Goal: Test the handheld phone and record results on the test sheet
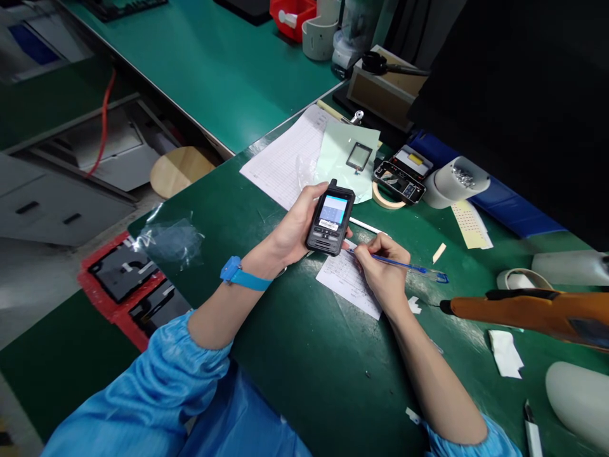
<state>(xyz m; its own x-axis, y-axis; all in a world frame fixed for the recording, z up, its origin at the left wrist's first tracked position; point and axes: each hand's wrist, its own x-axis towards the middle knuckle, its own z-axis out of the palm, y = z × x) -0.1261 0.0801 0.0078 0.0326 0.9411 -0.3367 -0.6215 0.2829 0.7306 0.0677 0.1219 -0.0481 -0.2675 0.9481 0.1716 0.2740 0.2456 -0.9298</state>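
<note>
My left hand [301, 222] is wrapped round a black handheld radio [330, 222] with a stubby antenna and a lit screen. It holds the radio face up above the bench, and a blue strap circles that wrist. In my right hand [385, 270] is a blue ballpoint pen [413, 266], its tip end pointing left toward the radio. Under the pen and the right fingers lies a small sheet of paper [354, 285] covered in writing. The radio and my left fingers hide its upper edge.
Beyond the radio lie a gridded form [285, 162], a green sheet [333, 143] bearing a small black frame [359, 157], and a disassembled black device [398, 181]. An orange tool [528, 311] lies to the right, near a knife [531, 431]. Clear plastic bags [171, 238] rest at the left edge.
</note>
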